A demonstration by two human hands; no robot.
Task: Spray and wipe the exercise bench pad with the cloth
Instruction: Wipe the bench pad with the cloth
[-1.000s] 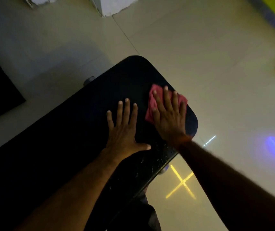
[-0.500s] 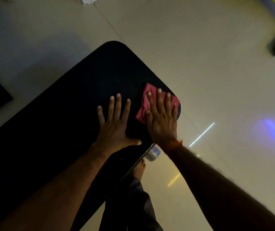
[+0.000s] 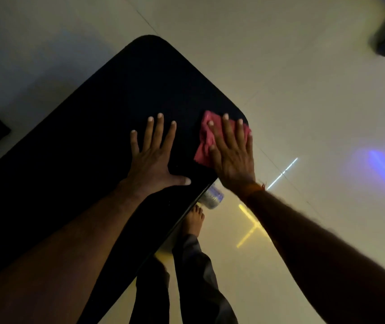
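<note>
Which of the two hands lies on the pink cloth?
The right hand: it presses flat on the crumpled pink cloth near the corner of the black bench pad. The left hand lies spread on bare pad.

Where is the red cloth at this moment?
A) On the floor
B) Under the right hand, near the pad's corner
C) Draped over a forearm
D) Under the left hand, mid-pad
B: the right hand lies flat on the cloth at the corner of the bench pad; the left hand rests on bare pad.
</note>
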